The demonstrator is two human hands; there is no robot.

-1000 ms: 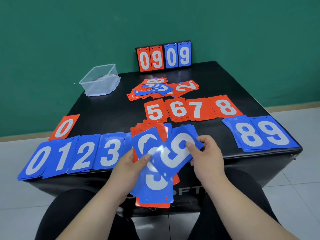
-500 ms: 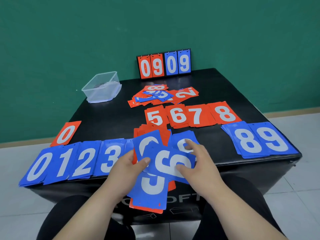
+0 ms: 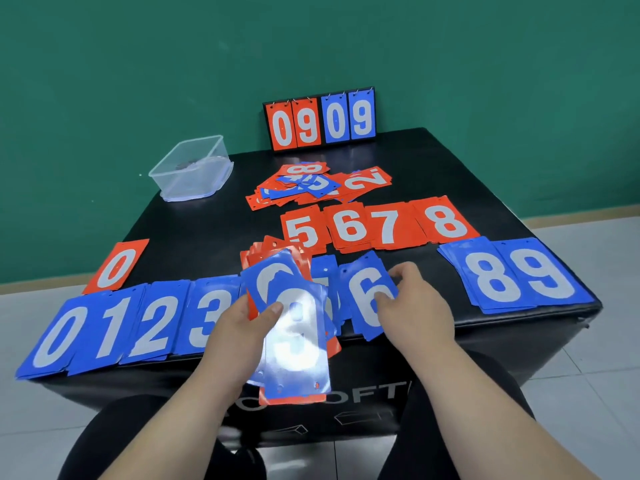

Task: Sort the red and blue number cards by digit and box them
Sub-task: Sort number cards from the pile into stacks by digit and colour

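Note:
My left hand (image 3: 239,336) grips a fanned stack of blue and red number cards (image 3: 294,337) over the table's front edge. My right hand (image 3: 415,306) pinches a blue 6 card (image 3: 367,299) lying on the table right of the stack. Blue piles 0 (image 3: 55,337), 1 (image 3: 110,327), 2 (image 3: 156,323) and 3 (image 3: 207,317) line the front left. Blue 8 (image 3: 491,278) and 9 (image 3: 547,275) piles lie at the right. Red piles 5 (image 3: 301,230), 6 (image 3: 349,226), 7 (image 3: 389,225) and 8 (image 3: 446,220) sit in the middle, and a red 0 (image 3: 116,266) lies at the left.
A clear plastic box (image 3: 192,168) stands at the back left of the black table (image 3: 194,230). An unsorted heap of cards (image 3: 318,183) lies behind the red row. A flip scoreboard (image 3: 320,123) showing 0909 stands at the back edge.
My right hand carried the blue 6 card off the held stack to the right and set it down on the table. The left hand kept its stack.

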